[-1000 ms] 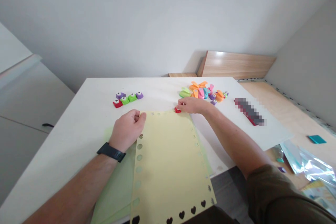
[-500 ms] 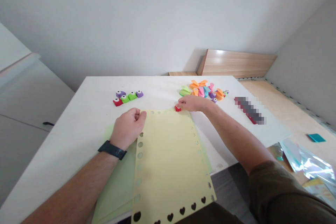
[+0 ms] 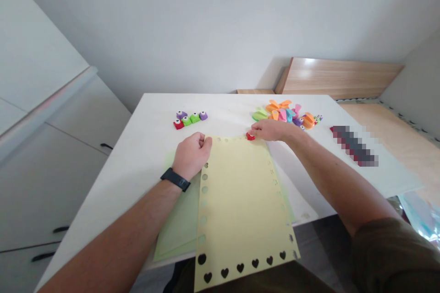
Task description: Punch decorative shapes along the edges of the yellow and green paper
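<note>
A pale yellow sheet of paper (image 3: 242, 197) lies lengthwise before me, its near end reaching past the table's front edge. Shaped holes run along its edges, round ones on the left and hearts at the near end. My left hand (image 3: 191, 155), with a black band on the wrist, pinches the sheet's far left corner. At the far edge, toward the right corner, my right hand (image 3: 271, 129) is closed on a small red craft punch (image 3: 250, 136). The fingers partly hide the punch. Light green paper (image 3: 177, 229) lies under the yellow sheet.
Several small red, green and purple punches (image 3: 194, 118) sit at the back left of the white table (image 3: 130, 165). A pile of colourful larger punches (image 3: 282, 114) is at the back right. A blurred-out dark red object (image 3: 354, 146) lies farther right. White cabinets (image 3: 68, 160) stand on the left.
The camera view has turned left, so everything appears farther right. Both hands keep their holds on the paper and the red punch, with little visible movement.
</note>
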`<move>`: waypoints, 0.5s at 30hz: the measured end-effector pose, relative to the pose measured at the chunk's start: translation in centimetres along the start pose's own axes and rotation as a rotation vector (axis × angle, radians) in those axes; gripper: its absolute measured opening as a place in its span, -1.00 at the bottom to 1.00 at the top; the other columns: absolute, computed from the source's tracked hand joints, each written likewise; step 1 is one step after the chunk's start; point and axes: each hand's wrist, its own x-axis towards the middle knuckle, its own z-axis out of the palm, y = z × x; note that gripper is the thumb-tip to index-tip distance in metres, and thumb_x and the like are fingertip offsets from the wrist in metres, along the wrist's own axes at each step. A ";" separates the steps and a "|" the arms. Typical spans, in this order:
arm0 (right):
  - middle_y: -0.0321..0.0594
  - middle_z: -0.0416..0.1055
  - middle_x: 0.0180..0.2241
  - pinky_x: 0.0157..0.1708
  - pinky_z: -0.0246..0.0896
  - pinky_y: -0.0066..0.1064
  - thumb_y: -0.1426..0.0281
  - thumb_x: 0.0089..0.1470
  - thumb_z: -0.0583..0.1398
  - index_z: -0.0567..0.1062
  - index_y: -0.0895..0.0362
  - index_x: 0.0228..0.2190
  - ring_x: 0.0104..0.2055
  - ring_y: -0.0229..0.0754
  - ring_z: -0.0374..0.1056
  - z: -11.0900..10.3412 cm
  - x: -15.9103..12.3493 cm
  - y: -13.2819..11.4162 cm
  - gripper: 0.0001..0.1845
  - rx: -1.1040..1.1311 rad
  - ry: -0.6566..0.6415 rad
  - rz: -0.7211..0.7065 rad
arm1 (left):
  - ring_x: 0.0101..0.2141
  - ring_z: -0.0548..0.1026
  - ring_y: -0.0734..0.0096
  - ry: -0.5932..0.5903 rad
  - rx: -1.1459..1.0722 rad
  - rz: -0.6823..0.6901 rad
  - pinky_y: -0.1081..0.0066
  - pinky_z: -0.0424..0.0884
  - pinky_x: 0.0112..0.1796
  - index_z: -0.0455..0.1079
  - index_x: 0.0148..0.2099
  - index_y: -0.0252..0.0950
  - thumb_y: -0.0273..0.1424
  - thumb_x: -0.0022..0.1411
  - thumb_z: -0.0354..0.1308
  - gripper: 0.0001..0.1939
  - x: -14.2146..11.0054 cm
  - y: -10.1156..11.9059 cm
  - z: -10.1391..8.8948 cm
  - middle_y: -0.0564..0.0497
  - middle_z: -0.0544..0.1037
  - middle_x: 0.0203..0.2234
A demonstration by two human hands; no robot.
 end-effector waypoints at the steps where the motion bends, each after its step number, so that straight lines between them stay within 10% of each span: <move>1: -0.20 0.42 -0.39 -0.44 0.04 -0.40 0.11 0.25 0.02 0.45 0.12 -0.43 -0.38 -0.19 0.31 0.0 0.0 -0.1 -0.59 -0.007 -0.006 0.005 | -0.44 0.49 0.29 0.001 -0.004 -0.004 0.37 0.19 -0.41 0.37 -0.37 -0.20 -0.11 0.27 0.03 -0.70 0.0 0.0 0.0 0.05 0.59 -0.50; 15: -0.13 0.51 -0.26 -0.36 0.17 -0.37 0.06 0.28 -0.01 0.55 0.11 -0.28 -0.25 -0.10 0.42 -0.1 0.6 0.5 -0.52 -0.077 -0.048 0.002 | -0.45 0.48 0.30 0.010 -0.008 0.007 0.37 0.19 -0.42 0.38 -0.37 -0.19 -0.14 0.27 0.04 -0.72 -0.1 -0.1 0.1 0.05 0.57 -0.52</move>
